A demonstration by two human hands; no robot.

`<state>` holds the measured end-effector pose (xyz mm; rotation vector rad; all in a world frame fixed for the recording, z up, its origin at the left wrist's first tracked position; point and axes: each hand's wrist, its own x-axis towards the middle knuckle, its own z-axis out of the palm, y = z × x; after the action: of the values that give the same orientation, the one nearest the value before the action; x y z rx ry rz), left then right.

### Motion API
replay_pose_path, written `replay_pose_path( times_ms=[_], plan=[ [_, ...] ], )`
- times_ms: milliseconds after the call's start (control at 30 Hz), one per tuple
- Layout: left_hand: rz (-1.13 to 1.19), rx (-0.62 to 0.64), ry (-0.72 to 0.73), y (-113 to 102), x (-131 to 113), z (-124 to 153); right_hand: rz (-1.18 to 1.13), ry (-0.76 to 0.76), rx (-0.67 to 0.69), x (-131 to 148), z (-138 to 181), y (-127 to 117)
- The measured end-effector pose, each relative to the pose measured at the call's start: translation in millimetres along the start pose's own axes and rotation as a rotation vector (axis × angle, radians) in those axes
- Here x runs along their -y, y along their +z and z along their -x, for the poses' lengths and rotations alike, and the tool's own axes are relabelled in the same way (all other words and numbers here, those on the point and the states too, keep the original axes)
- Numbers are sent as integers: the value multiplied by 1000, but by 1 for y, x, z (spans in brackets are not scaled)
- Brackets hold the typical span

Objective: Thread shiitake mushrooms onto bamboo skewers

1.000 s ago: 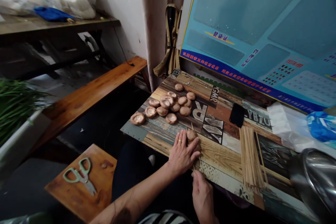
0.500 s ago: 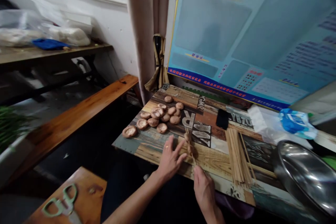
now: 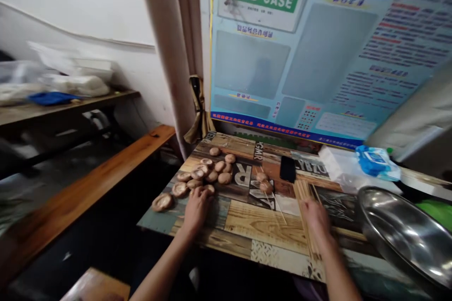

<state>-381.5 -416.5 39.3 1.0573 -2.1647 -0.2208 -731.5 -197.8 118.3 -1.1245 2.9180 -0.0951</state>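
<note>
A heap of brown mushrooms (image 3: 212,172) lies on the patterned table (image 3: 247,225) at its left side. My left hand (image 3: 196,207) rests at the near edge of that heap, fingers curled over a mushroom. A thin skewer (image 3: 273,200) with two mushrooms (image 3: 264,182) threaded on it lies free on the table's middle. My right hand (image 3: 316,218) is over the bundle of bamboo skewers (image 3: 306,207), fingers bent down onto the sticks; motion blur hides the grip.
A black phone (image 3: 287,168) lies beyond the skewers. A steel bowl (image 3: 406,235) stands at the right, with plastic bags (image 3: 360,164) behind it. A printed board (image 3: 318,51) leans at the table's back. A wooden bench (image 3: 81,188) runs on the left.
The loaded skewer has been let go and lies on the table. My left hand moved left to the mushroom heap, my right hand moved right onto the skewer bundle. The view tilted upward.
</note>
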Motion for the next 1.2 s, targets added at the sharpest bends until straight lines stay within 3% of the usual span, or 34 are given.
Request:
replay_pose_path(
  times_ms=[67,167,300,367,467,600,767,867,1067,1167,1200],
  plan=[
    [131,7,-52,-4,-6,-3,62,68,138,-21,-12,5],
    [452,46,-248,-6,-20,-3,83,106,203,-32,-23,8],
    [925,255,-622,2,-35,5,50,128,151,-27,-28,0],
    [1000,336,-700,4,-39,9,30,156,49,-25,-33,-6],
    [788,382,-639,-2,-39,12,23,153,-21,-24,-39,-13],
    [446,306,-442,-17,-36,14,56,124,187,-23,-43,-18],
    [405,193,-331,-18,-31,25,52,189,180,-41,-45,-19],
    [397,195,-304,-12,-28,31,61,247,244,-57,-43,-17],
    [353,203,-115,-2,-34,29,72,192,305,-71,-42,-15],
    [338,222,-78,-3,-38,29,92,205,254,-82,-47,-18],
    [339,233,-79,-4,-39,30,80,242,178,-86,-50,-18]
  ],
)
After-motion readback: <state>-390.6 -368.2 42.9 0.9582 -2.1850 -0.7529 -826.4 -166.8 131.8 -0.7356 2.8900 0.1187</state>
